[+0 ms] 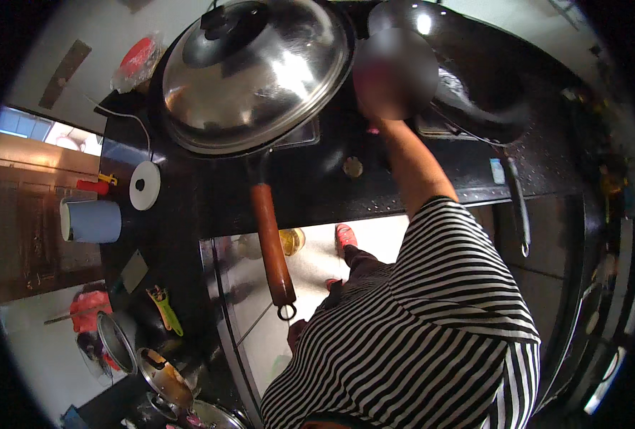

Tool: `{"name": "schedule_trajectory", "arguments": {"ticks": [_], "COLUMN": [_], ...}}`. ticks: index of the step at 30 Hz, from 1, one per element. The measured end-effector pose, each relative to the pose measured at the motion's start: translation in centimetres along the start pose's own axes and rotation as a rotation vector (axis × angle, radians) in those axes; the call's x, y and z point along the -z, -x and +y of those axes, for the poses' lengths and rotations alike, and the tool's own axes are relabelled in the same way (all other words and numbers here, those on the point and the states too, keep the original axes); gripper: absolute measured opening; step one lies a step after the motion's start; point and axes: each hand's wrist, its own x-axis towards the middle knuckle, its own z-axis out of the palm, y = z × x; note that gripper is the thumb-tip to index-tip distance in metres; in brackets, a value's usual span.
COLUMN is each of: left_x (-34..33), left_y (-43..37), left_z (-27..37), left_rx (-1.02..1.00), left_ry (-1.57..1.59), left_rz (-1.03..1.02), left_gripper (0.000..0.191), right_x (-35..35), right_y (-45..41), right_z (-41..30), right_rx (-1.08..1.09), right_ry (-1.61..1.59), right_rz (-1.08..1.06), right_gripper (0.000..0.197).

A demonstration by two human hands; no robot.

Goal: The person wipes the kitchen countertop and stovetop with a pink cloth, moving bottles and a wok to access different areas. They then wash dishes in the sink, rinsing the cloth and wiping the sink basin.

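Note:
My right arm, in a black-and-white striped sleeve, reaches over the black stove. A blurred patch covers most of my right hand [379, 110], between two pans; something pink shows faintly in the blur. Whether the hand holds anything is hidden. To its left stands a large wok under a domed steel lid [253, 86] with a black knob; the wok's brown wooden handle [273, 241] points towards me. To the hand's right is a dark frying pan [483, 102] with a black handle [517, 198]. My left hand is out of view.
On the left counter [178, 214] are a round white corded device [144, 185], a light-blue container [93, 220] and a green-handled peeler [166, 311]. Metal pans or lids [164, 375] stand at the lower left. A container of yellow liquid [292, 241] is on the floor.

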Motion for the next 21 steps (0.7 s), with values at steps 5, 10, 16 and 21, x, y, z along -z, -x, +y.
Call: {"name": "schedule_trajectory", "arguments": {"ticks": [5,10,16,21], "left_x": [0.8,0.0,-1.8,-2.5], "left_y": [0.2,2.4,2.8,4.2], "left_z": [3.2,1.5,-6.7,-3.7], "left_rx": [0.1,0.077,-0.143,-0.141], "left_ry": [0.019,0.127,-0.246,-0.032], "left_rz": [0.039,-0.064,-0.21,-0.205], "left_gripper": [0.018,0.021,0.025,0.023], "right_x": [8.2,11.4,15.1,17.8], "right_y": [6.2,13.1,19.6,23.9], "right_z": [-4.9,-5.9,-0.3,4.3], "right_rx": [-0.057,0.189,0.445,0.63], "right_ry": [0.3,0.209,-0.122,-0.205], "right_rz": [-0.506,-0.309,-0.079,0.033], "right_gripper": [0.061,0.025,0.017,0.019]}}
